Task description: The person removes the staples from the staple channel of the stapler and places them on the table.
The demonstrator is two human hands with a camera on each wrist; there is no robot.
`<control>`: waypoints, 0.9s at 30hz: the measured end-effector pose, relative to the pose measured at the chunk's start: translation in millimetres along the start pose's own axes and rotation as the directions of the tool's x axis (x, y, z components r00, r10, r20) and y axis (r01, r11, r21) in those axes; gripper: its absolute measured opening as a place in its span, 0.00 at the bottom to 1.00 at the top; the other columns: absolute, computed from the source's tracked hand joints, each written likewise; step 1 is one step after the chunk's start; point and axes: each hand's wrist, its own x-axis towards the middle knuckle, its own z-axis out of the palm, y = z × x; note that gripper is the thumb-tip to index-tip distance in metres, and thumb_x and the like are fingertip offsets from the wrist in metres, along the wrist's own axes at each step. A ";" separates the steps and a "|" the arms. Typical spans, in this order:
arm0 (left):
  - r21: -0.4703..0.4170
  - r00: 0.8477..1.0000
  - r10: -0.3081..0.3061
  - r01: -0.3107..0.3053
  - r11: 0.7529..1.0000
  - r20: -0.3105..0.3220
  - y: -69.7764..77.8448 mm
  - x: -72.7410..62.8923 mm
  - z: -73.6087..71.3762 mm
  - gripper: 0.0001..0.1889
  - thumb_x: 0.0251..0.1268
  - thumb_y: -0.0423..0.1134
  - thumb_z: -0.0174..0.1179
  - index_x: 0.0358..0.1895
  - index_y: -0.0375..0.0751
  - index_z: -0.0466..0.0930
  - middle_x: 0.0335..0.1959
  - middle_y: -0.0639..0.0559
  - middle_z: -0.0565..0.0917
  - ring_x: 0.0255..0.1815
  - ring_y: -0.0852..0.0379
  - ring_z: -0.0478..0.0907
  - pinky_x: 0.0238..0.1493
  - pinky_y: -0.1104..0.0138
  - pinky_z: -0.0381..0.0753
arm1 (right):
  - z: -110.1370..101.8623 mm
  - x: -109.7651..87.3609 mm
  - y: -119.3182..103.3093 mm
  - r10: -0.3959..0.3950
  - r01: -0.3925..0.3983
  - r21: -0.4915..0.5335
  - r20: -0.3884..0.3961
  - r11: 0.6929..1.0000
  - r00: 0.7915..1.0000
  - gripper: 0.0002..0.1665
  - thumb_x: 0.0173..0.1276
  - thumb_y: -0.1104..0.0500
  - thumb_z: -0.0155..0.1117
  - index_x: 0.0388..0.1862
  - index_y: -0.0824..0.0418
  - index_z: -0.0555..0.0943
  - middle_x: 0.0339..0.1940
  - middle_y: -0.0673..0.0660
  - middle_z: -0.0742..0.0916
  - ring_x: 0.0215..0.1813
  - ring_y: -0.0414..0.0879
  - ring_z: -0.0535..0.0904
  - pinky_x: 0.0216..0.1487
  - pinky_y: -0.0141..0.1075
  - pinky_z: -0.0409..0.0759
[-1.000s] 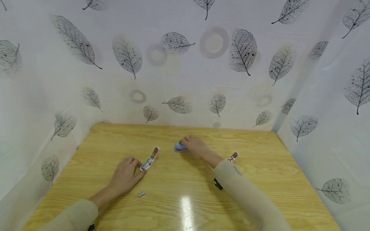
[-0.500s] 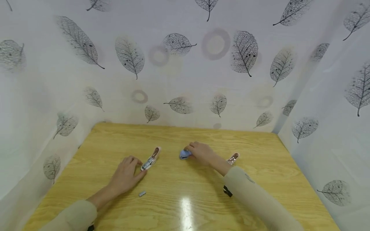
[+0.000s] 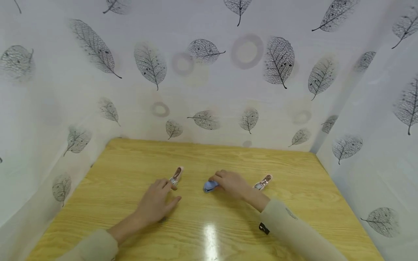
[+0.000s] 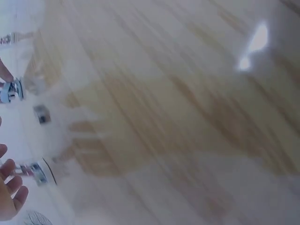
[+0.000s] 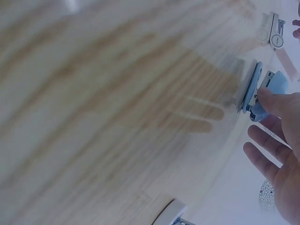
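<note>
My right hand [image 3: 233, 186] pinches a small blue stapler [image 3: 210, 186] between thumb and fingers, close over the middle of the table. In the right wrist view, the thumb lies on the blue stapler [image 5: 274, 86], and its other fingers stretch free. My left hand [image 3: 153, 204] hovers with fingers spread and nothing held, partly covering a white and pink stapler [image 3: 176, 175] in the head view. That same stapler [image 4: 40, 172] shows beyond the fingers in the left wrist view. A small grey strip, seemingly staples [image 4: 42, 114], lies on the table, hidden under the left hand in the head view.
Another white and pink stapler [image 3: 263, 182] lies right of the right hand, partly behind the forearm. The wooden table [image 3: 209, 156] ends at leaf-patterned cloth [image 3: 215, 90] at the back and both sides. A bright light reflection shows near the front.
The right hand has brought the blue stapler nearer and slightly right. My left hand has left the white and pink stapler's near end and moved right, now covering the grey strip.
</note>
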 end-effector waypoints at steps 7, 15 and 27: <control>-0.043 0.997 0.063 -0.060 0.997 0.051 25.0 6.4 8.7 0.16 0.62 0.47 0.76 0.45 0.43 0.84 0.45 0.52 0.85 0.51 0.51 0.83 0.56 0.53 0.86 | 0.3 -11.4 -7.4 -0.022 0.022 0.014 -0.012 1.000 1.000 0.18 0.72 0.54 0.72 0.59 0.54 0.84 0.51 0.50 0.90 0.52 0.44 0.87 0.55 0.37 0.87; -0.015 0.970 0.138 -0.137 0.990 0.198 42.5 17.0 20.4 0.15 0.69 0.51 0.70 0.46 0.45 0.86 0.46 0.53 0.86 0.52 0.54 0.82 0.59 0.57 0.83 | -0.9 -17.5 -15.4 -0.007 0.007 0.063 0.004 0.998 1.000 0.18 0.73 0.56 0.71 0.60 0.53 0.83 0.53 0.50 0.89 0.54 0.45 0.87 0.57 0.38 0.87; 0.002 0.947 0.120 -0.126 0.992 0.298 45.6 35.0 41.3 0.17 0.70 0.54 0.68 0.47 0.45 0.85 0.48 0.50 0.85 0.52 0.52 0.82 0.56 0.58 0.84 | -2.5 -24.3 -17.4 -0.035 0.038 0.085 -0.035 0.996 0.999 0.20 0.69 0.57 0.76 0.58 0.56 0.84 0.50 0.50 0.89 0.51 0.45 0.87 0.54 0.37 0.87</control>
